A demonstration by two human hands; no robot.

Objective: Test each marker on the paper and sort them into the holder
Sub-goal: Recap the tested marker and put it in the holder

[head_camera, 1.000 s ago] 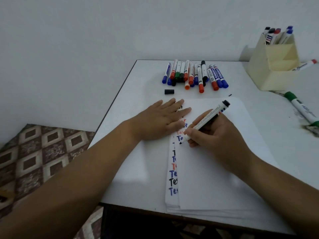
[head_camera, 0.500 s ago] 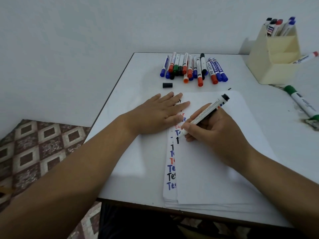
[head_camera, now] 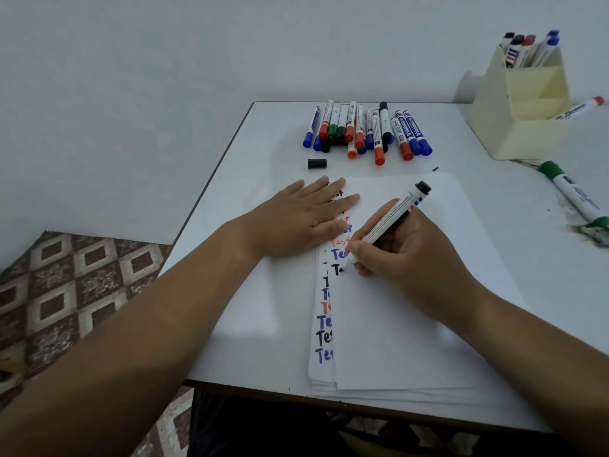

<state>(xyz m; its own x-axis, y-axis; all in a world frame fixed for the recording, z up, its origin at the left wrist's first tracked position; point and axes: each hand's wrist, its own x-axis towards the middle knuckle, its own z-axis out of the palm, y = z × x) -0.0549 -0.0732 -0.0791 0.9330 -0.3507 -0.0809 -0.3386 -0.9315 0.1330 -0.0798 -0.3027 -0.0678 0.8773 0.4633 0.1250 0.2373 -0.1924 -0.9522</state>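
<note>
The right hand (head_camera: 412, 255) pinched a black marker (head_camera: 387, 225), its tip on the paper (head_camera: 412, 324) beside a fresh black "T". The left hand (head_camera: 296, 219) lay flat, fingers spread, pressing the sheet's left edge. A black cap (head_camera: 317, 163) sat just beyond the paper, near the row of markers (head_camera: 365, 130). The holder (head_camera: 524, 103) stood at the table's (head_camera: 263, 341) far right, several markers in it.

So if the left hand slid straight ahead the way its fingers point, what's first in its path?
Bare paper, then probably the near caps of the marker row; the left hand looks aimed right of the loose black cap.
</note>
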